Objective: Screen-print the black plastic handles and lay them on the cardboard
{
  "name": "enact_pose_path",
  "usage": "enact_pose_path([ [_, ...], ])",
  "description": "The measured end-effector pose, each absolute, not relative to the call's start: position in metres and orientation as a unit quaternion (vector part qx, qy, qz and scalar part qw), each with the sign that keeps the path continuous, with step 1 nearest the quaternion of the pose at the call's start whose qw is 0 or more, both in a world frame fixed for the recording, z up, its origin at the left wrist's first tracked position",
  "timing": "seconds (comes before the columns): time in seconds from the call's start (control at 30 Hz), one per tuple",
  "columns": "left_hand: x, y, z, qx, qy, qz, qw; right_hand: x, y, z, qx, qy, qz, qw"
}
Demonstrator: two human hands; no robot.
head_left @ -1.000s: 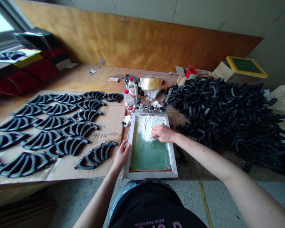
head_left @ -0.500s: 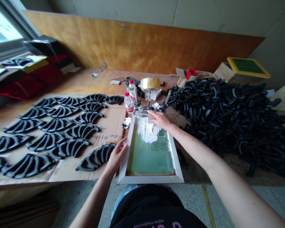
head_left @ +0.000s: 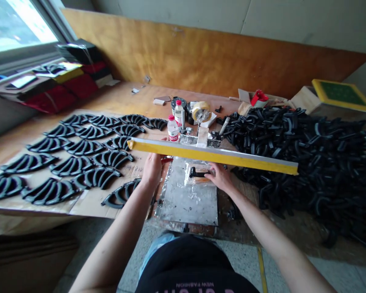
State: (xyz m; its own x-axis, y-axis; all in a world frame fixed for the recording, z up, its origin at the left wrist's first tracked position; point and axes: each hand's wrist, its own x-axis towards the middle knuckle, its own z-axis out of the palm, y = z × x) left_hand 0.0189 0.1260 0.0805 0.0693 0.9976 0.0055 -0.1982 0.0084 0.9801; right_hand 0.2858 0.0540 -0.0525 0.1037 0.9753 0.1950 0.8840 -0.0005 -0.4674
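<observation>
The screen printing frame (head_left: 213, 156) is tilted up, its yellow and grey front edge towards me. My left hand (head_left: 152, 171) is closed on it from below at the left, fingertips partly hidden behind the edge. Under the raised frame, a small black curved plastic piece (head_left: 197, 173) lies on a holder on the grey metal plate (head_left: 189, 205). My right hand (head_left: 221, 177) pinches the right end of that piece. A squeegee (head_left: 203, 136) smeared with white stands behind the frame edge, near the clamps (head_left: 187, 139).
Rows of black curved pieces (head_left: 70, 166) lie on cardboard (head_left: 88, 201) at the left. A large heap of black pieces (head_left: 293, 142) fills the right. Behind are two red-capped bottles (head_left: 172, 129) and a tape roll (head_left: 201, 112). A green screen with yellow frame (head_left: 343, 94) rests at the back right.
The frame has swung up from lying flat, uncovering the plate and black piece. My right hand has let go of the squeegee and come down to the piece; my left lifts the frame.
</observation>
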Motion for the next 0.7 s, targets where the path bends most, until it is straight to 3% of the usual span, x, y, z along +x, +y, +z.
enact_pose_path([
  [0.13, 0.020, 0.081, 0.029, 0.453, 0.500, 0.401, 0.619, 0.260, 0.048, -0.049, -0.633, -0.744, 0.070, 0.203],
  [0.23, 0.026, 0.037, 0.002, 0.428, 0.521, 0.276, 0.685, 0.242, 0.040, -0.028, -0.590, -0.773, 0.054, 0.228],
  [0.33, 0.030, 0.010, -0.004, 0.389, 0.526, 0.318, 0.686, 0.206, 0.023, -0.013, -0.524, -0.811, 0.005, 0.259],
  [0.47, 0.008, 0.004, 0.001, 0.411, 0.561, 0.419, 0.584, 0.150, 0.003, -0.014, -0.451, -0.840, -0.025, 0.301],
  [0.7, -0.086, 0.009, -0.019, 0.418, 0.613, 0.424, 0.519, 0.077, 0.024, -0.018, -0.419, -0.863, 0.131, 0.251],
])
